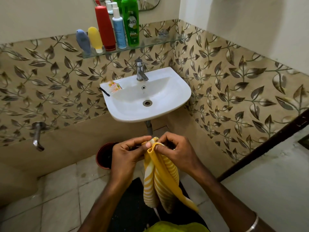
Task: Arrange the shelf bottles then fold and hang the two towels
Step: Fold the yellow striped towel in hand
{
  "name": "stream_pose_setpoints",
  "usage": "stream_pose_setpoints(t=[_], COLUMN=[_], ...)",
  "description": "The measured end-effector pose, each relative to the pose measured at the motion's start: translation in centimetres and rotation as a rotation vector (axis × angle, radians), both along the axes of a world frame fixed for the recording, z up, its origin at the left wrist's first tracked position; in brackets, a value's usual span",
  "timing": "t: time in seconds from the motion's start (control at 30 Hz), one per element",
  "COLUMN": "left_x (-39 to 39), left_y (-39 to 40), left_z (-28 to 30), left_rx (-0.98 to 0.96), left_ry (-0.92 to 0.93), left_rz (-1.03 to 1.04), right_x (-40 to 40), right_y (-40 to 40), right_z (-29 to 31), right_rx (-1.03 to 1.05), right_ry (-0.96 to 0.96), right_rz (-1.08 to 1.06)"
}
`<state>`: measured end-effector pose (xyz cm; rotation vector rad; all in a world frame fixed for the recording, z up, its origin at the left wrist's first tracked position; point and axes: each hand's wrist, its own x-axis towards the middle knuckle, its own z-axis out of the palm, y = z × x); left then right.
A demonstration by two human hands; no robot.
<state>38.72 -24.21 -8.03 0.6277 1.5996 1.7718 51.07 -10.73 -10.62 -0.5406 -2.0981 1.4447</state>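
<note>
Far left wall: metal spout [37,136] projects from the leaf-pattern tiles. Glass shelf [160,41] above the basin carries five bottles in a row at its left end, left to right: blue-grey bottle [83,41], yellow bottle [94,39], tall red bottle [105,27], white-and-blue pump bottle [118,26], green bottle [130,21]; all upright or nearly so, standing close together. Below the shelf: white sink [177,94] with chrome tap [140,70]; small sachets [115,86] and a dark thin object lie on its left rim. On the floor near left of centre, a dark red bucket [103,155]. Near centre: left hand [127,153] and right hand [175,149] both pinch the top edge of the yellow striped towel [158,174], fingertips close together; the towel hangs down between the forearms in front of the body. A metal bangle [253,223] sits on the right wrist.
</note>
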Motion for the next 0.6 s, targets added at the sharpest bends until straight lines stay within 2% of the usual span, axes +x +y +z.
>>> stream_pose_setpoints(t=[0.17,0.3,0.47,0.6], left_x=[0.5,0.5,0.2,-0.8], left_y=[0.1,0.2,0.8,1.1], left_z=[0.0,0.3,0.6,1.2], left_rx=[0.062,0.030,0.039,0.070], left_ry=[0.083,0.205,0.319,0.533], left_rz=[0.005,-0.023,0.059,0.095], right_x=[-0.9,-1.6,-2.4,-2.6], right_y=[0.2,0.5,1.3,1.9], right_z=[0.1,0.5,1.0,1.4], right_rx=[0.008,0.011,0.051,0.079], right_ry=[0.022,0.046,0.060,0.065], right_rz=[-0.095,-0.127,-0.118,-0.068])
